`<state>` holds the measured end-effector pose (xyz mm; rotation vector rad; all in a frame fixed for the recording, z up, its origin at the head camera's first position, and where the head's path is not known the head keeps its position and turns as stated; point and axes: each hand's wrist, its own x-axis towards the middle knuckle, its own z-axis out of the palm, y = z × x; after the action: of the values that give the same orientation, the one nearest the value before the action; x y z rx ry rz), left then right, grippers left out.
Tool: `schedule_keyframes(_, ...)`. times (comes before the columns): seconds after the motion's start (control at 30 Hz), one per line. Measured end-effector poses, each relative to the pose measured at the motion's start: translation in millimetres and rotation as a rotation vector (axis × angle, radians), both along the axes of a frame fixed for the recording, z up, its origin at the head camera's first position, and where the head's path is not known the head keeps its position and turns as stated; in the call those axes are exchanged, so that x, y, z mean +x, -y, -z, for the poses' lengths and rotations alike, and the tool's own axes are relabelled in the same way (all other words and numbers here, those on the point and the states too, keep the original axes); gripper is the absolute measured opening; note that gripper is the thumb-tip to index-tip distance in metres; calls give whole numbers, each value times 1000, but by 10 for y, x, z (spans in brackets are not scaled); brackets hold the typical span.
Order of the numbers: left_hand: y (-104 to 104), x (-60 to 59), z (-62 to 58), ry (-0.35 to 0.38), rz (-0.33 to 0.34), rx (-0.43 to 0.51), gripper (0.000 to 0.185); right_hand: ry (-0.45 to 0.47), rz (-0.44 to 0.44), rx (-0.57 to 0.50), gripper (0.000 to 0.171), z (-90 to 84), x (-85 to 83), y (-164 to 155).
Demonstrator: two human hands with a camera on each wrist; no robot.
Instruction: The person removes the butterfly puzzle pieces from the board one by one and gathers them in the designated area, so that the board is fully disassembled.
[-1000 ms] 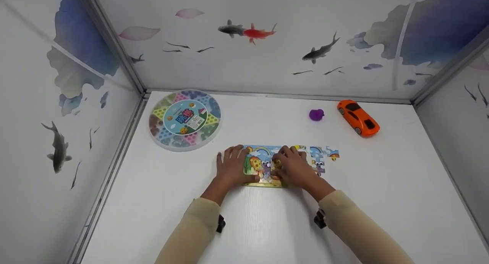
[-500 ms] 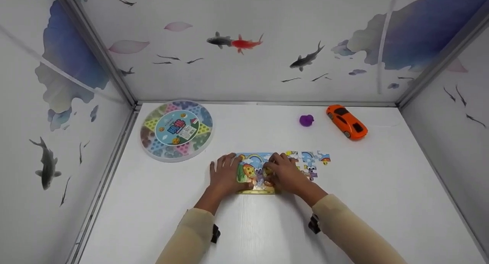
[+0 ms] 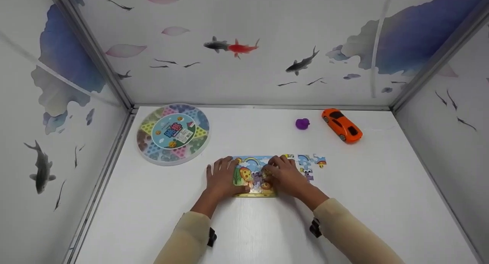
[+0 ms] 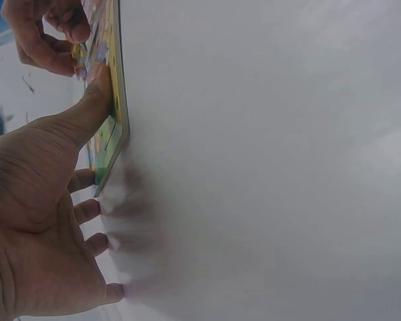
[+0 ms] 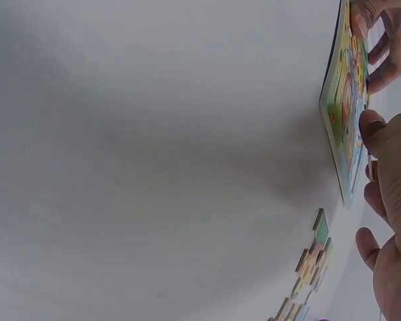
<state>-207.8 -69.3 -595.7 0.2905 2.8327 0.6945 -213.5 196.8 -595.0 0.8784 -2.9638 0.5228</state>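
Note:
A colourful cartoon jigsaw puzzle board (image 3: 248,176) lies flat on the white table. My left hand (image 3: 222,180) rests at its left end, thumb on the picture and the other fingers spread along the side, touching the tabletop in the left wrist view. Over the right part of the board, my right hand (image 3: 288,177) pinches a small puzzle piece (image 4: 79,60) between thumb and fingers. The right hand hides much of that end and most of the piece. Several loose puzzle pieces (image 3: 304,160) lie just right of the board, some joined together.
A round board game box (image 3: 174,134) stands at the back left. Toward the back right are a small purple toy (image 3: 302,123) and an orange toy car (image 3: 342,125). White walls (image 3: 244,80) with painted fish enclose the table's back and sides.
The head view has tilted and shifted, so everything sits lower and further left. My right fingers have moved slightly over the board with the puzzle piece; the left hand stays in place.

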Motion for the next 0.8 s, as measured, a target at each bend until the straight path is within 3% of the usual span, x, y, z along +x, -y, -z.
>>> schedule_keyframes(0.3,32,15,-29,-9,7,20,104,-8,22,-13,33,-43,17,-218)
schedule_keyframes(0.53,-12,0,-6,-7,18,24,102,54,98,-22,34,-65,85,-534)
schedule_keyframes(0.8,16,8,-23,-24,0,28,101,39,123,-6,40,-101,150,-795)
